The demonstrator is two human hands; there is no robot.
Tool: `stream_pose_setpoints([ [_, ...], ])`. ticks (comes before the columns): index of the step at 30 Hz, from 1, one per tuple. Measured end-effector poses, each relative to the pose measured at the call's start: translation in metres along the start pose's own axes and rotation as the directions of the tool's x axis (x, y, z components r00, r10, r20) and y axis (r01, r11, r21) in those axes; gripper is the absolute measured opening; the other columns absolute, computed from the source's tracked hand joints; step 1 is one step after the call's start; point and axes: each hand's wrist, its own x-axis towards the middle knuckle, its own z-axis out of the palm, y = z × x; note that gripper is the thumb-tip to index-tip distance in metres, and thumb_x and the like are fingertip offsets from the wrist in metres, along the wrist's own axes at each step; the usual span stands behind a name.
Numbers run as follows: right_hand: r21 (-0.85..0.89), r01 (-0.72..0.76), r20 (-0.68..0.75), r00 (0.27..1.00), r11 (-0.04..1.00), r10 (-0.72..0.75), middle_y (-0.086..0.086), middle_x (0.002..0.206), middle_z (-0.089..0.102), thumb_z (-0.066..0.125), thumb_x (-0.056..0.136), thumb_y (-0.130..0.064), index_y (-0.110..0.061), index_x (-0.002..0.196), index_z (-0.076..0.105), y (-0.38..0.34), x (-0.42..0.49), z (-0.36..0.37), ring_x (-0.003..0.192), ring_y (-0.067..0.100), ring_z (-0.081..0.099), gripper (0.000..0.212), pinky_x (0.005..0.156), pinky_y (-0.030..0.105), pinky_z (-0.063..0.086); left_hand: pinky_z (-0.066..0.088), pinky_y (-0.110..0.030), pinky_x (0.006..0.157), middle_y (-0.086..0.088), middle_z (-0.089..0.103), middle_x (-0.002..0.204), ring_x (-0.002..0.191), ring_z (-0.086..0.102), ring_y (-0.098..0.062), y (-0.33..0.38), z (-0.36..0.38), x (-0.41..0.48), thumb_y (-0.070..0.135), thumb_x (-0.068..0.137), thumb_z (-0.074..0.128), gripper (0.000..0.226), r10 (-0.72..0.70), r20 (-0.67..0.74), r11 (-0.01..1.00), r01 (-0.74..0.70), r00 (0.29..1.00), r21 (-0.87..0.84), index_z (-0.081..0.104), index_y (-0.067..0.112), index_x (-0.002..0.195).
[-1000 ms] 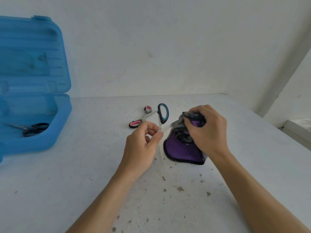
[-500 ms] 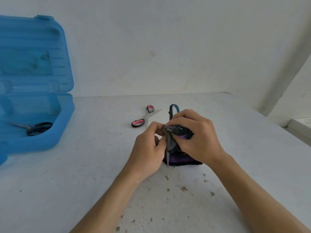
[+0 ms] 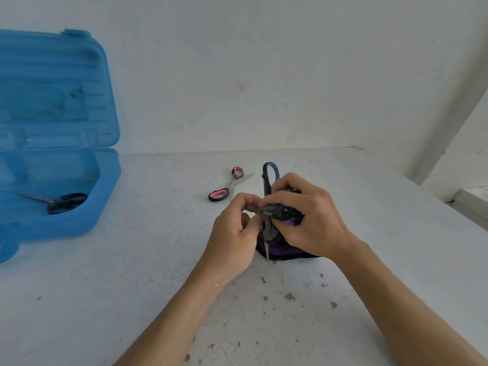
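A purple and black fabric pouch (image 3: 280,250) stands on the white table (image 3: 132,260), mostly hidden by my hands. Blue-handled scissors (image 3: 269,175) stick up between my hands, handle loop on top, blade tip pointing down at the pouch's front edge. My right hand (image 3: 309,217) grips the pouch's gathered top. My left hand (image 3: 235,231) pinches the pouch's grey edge next to the scissors' blade. The scissors' lower handle is hidden behind my fingers.
Pink-handled scissors (image 3: 227,187) lie on the table just beyond my hands. An open blue plastic case (image 3: 52,143) sits at the left, with black-handled scissors (image 3: 59,202) in its lower half. A wall runs behind the table; the table's right edge slants at right.
My hands came together over the pouch. The blue scissors turned from beside the pouch to standing blade-down against it, and my left hand moved from the blade to the pouch's edge.
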Motion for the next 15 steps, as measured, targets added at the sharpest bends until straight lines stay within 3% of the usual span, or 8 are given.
stream_pose_setpoints([
  [4, -0.061, -0.076, -0.112, 0.991, 0.995, 0.069, -0.001, 0.098, 0.063, 0.073, 0.079, -0.017, -0.014, 0.097, 0.080, 0.004, 0.001, -0.006, 0.079, 0.014, 0.063, 0.020, 0.061, 0.035, 0.056, 0.042, -0.027, 0.059, 0.012, 0.066, 0.087, 0.059, 0.047, -0.012, 0.008, 0.004, 0.000, 0.014, 0.102, 0.060, 0.013, -0.009, -0.041, 0.994, 0.004, 0.999, -0.112, 0.064, 0.026, 0.104],
  [7, -0.123, -0.179, -0.226, 0.963, 0.976, 0.148, 0.000, 0.098, 0.064, 0.079, 0.074, -0.005, -0.010, 0.097, 0.078, 0.009, -0.002, -0.012, 0.082, 0.012, 0.062, 0.023, 0.070, 0.022, 0.055, 0.050, -0.024, 0.064, 0.007, 0.065, 0.089, 0.066, 0.057, -0.007, 0.015, 0.002, -0.002, 0.011, 0.101, 0.060, 0.011, -0.093, -0.107, 0.956, 0.059, 0.990, -0.286, 0.066, 0.020, 0.102],
  [10, -0.082, -0.313, -0.344, 0.900, 0.946, 0.268, -0.002, 0.098, 0.066, 0.080, 0.075, 0.001, -0.009, 0.095, 0.077, 0.015, -0.003, -0.023, 0.085, 0.003, 0.058, 0.023, 0.078, 0.004, 0.044, 0.051, -0.023, 0.069, 0.001, 0.066, 0.081, 0.069, 0.062, -0.010, 0.019, -0.006, 0.000, 0.010, 0.100, 0.059, 0.008, -0.222, -0.126, 0.861, 0.133, 0.967, -0.491, 0.066, 0.014, 0.102],
  [12, -0.065, -0.368, -0.387, 0.866, 0.927, 0.317, -0.003, 0.097, 0.067, 0.079, 0.078, -0.001, -0.011, 0.095, 0.077, 0.017, -0.003, -0.028, 0.086, 0.002, 0.057, 0.020, 0.079, 0.002, 0.041, 0.048, -0.028, 0.073, -0.002, 0.070, 0.081, 0.071, 0.064, -0.013, 0.019, -0.012, 0.003, 0.007, 0.100, 0.057, 0.011, -0.294, -0.126, 0.788, 0.165, 0.948, -0.594, 0.066, 0.014, 0.103],
  [15, -0.042, -0.431, -0.423, 0.825, 0.901, 0.375, -0.001, 0.096, 0.068, 0.077, 0.081, -0.004, -0.012, 0.095, 0.076, 0.020, -0.004, -0.031, 0.086, 0.007, 0.059, 0.015, 0.078, 0.002, 0.041, 0.050, -0.027, 0.065, -0.005, 0.075, 0.086, 0.075, 0.068, -0.015, 0.017, -0.018, 0.007, 0.004, 0.099, 0.058, 0.014, -0.357, -0.134, 0.713, 0.177, 0.925, -0.678, 0.066, 0.016, 0.097],
])
